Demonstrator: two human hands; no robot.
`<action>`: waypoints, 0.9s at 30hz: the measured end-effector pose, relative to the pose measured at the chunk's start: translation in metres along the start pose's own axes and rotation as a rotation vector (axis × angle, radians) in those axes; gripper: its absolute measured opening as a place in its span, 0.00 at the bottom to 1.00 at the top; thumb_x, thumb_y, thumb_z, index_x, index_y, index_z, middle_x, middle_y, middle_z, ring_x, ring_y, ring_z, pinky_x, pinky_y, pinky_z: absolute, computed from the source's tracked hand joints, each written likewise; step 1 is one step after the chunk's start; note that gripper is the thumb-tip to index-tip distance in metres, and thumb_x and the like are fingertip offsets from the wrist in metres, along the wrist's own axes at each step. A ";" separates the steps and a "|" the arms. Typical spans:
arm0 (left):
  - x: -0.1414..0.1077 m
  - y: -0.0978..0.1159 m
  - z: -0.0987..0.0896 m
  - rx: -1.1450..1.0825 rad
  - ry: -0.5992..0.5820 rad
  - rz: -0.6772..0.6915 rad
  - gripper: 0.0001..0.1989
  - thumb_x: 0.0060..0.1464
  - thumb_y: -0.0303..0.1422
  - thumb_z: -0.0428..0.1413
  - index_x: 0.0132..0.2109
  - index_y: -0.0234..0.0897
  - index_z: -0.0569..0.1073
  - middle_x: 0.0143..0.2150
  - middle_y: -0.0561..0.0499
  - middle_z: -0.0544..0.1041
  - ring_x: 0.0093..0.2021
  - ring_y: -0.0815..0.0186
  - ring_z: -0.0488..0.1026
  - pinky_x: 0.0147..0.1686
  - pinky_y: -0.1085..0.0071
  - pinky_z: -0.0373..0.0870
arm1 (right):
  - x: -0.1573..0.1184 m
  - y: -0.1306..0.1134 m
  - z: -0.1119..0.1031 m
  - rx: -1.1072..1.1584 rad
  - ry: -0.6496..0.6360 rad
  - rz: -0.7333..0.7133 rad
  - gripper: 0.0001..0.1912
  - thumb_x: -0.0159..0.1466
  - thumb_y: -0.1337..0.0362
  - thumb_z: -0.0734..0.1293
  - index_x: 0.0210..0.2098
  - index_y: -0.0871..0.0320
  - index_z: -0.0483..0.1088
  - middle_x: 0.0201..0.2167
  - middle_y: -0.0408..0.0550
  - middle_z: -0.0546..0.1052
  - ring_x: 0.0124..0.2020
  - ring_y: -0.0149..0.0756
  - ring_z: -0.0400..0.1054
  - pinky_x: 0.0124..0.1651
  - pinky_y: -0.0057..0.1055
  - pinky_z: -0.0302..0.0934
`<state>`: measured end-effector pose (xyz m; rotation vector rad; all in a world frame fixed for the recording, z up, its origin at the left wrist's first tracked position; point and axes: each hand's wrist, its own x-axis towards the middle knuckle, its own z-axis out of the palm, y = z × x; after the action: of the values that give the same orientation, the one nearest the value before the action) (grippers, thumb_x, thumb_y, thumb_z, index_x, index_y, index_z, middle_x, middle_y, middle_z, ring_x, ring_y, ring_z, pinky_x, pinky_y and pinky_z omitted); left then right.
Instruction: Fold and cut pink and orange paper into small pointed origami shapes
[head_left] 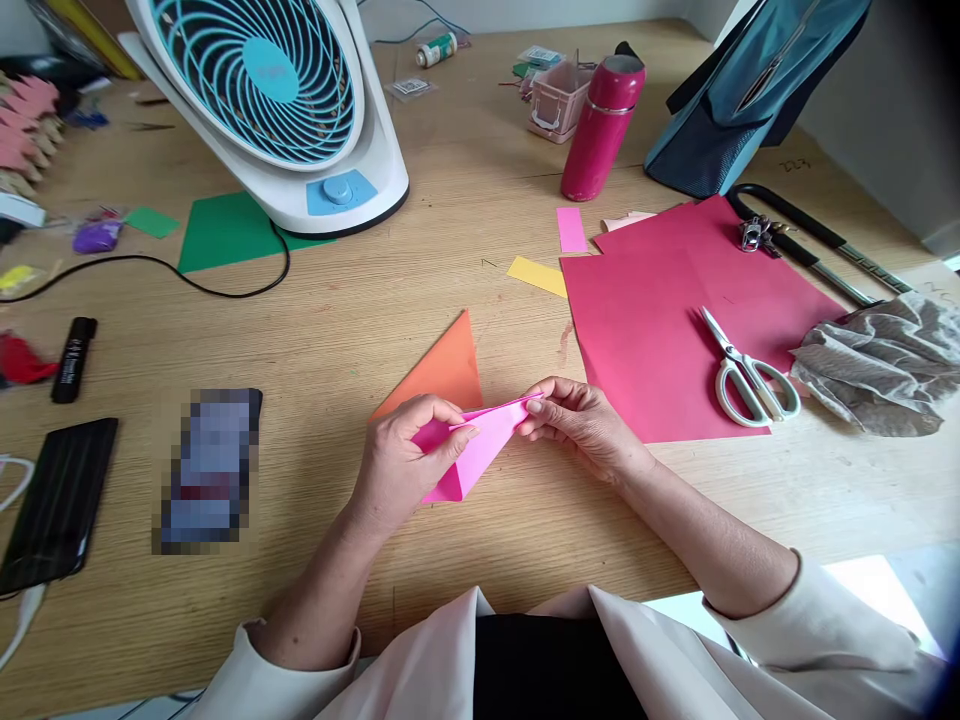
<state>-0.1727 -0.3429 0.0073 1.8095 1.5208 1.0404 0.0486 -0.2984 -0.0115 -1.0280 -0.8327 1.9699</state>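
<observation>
- Pale jacket cloth [420, 670] lies nearest us, before the folded pink paper [486, 448].
- We hold that paper over the table [315, 350], left hand [409, 450] and right hand [581, 425] each pinching an edge under the thumb.
- Just behind it we see an orange sheet [442, 372].
- Right of it, scissors [739, 358] rest on red paper [637, 350].
- Farther behind it stands a fan [274, 72].

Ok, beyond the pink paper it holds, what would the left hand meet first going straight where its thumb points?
Probably the right hand, pinching the pink paper too, though depth is unclear.
</observation>
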 end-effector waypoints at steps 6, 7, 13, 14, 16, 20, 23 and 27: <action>0.001 0.000 -0.001 -0.012 0.018 -0.004 0.04 0.54 0.29 0.62 0.33 0.38 0.74 0.34 0.53 0.80 0.35 0.68 0.77 0.38 0.72 0.71 | -0.001 0.000 0.000 0.025 0.019 -0.011 0.15 0.50 0.58 0.81 0.30 0.60 0.77 0.24 0.44 0.82 0.25 0.28 0.76 0.32 0.22 0.73; 0.000 0.000 -0.001 -0.015 0.019 -0.006 0.04 0.54 0.29 0.62 0.33 0.38 0.74 0.34 0.53 0.80 0.35 0.68 0.77 0.38 0.72 0.71 | -0.001 0.000 0.001 0.026 0.018 -0.014 0.15 0.50 0.57 0.81 0.30 0.60 0.78 0.24 0.44 0.82 0.25 0.28 0.76 0.32 0.22 0.73; 0.000 0.001 -0.002 -0.018 0.011 -0.023 0.04 0.55 0.30 0.62 0.33 0.38 0.74 0.35 0.53 0.80 0.35 0.67 0.77 0.38 0.71 0.71 | -0.001 -0.001 0.001 0.012 0.011 -0.022 0.14 0.50 0.57 0.80 0.28 0.60 0.78 0.24 0.45 0.82 0.24 0.29 0.76 0.31 0.22 0.73; 0.000 0.001 -0.002 -0.019 0.009 -0.026 0.04 0.55 0.30 0.62 0.33 0.39 0.74 0.35 0.53 0.81 0.35 0.67 0.77 0.38 0.71 0.71 | -0.001 -0.001 0.001 0.014 0.012 -0.022 0.14 0.50 0.57 0.80 0.28 0.60 0.78 0.24 0.45 0.82 0.24 0.29 0.76 0.31 0.23 0.73; 0.000 0.001 -0.003 -0.021 0.009 -0.027 0.04 0.55 0.30 0.62 0.33 0.39 0.74 0.35 0.53 0.80 0.35 0.67 0.77 0.38 0.71 0.71 | -0.001 -0.001 0.001 0.019 0.017 -0.020 0.14 0.50 0.58 0.81 0.28 0.60 0.78 0.24 0.45 0.82 0.24 0.29 0.76 0.31 0.23 0.73; 0.000 0.001 -0.003 -0.016 0.016 -0.028 0.05 0.54 0.31 0.63 0.33 0.39 0.74 0.35 0.53 0.80 0.35 0.67 0.77 0.38 0.71 0.71 | -0.002 0.000 0.001 0.020 0.020 -0.016 0.14 0.51 0.57 0.80 0.29 0.59 0.78 0.25 0.46 0.82 0.25 0.30 0.77 0.33 0.24 0.74; 0.000 0.001 -0.004 -0.009 0.022 -0.037 0.04 0.55 0.31 0.62 0.33 0.39 0.74 0.35 0.53 0.81 0.35 0.67 0.77 0.38 0.71 0.71 | -0.002 0.000 0.001 0.019 0.013 -0.017 0.14 0.51 0.57 0.80 0.29 0.59 0.78 0.25 0.46 0.82 0.26 0.30 0.77 0.33 0.25 0.74; 0.001 0.003 -0.004 -0.010 0.045 -0.048 0.04 0.54 0.30 0.62 0.33 0.39 0.74 0.34 0.54 0.80 0.34 0.67 0.77 0.37 0.71 0.71 | -0.003 0.000 0.001 -0.013 0.024 -0.028 0.14 0.51 0.57 0.80 0.29 0.59 0.77 0.24 0.45 0.82 0.25 0.29 0.76 0.33 0.24 0.72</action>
<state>-0.1744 -0.3432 0.0116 1.7449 1.5754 1.0708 0.0488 -0.3007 -0.0101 -1.0403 -0.8431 1.9273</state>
